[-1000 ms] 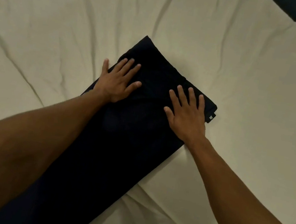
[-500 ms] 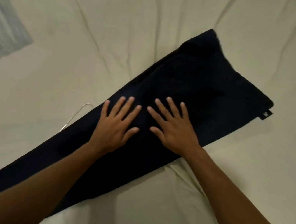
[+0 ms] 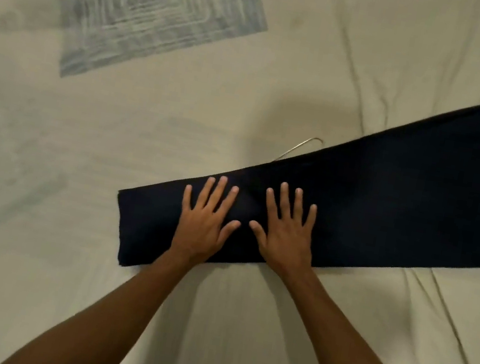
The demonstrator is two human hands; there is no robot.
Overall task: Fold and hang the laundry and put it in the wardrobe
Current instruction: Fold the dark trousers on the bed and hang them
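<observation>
Dark navy trousers (image 3: 385,211) lie folded lengthwise on the cream bedsheet (image 3: 149,309), running from frame centre to the right edge. My left hand (image 3: 206,217) and right hand (image 3: 286,230) press flat, fingers spread. Wire hanger (image 3: 299,147) protrudes from beneath the cloth's upper edge.

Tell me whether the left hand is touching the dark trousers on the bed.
Touching. The head view shows the left hand lying flat, fingers spread, on the dark trousers, with no gap visible beneath the palm.
</observation>
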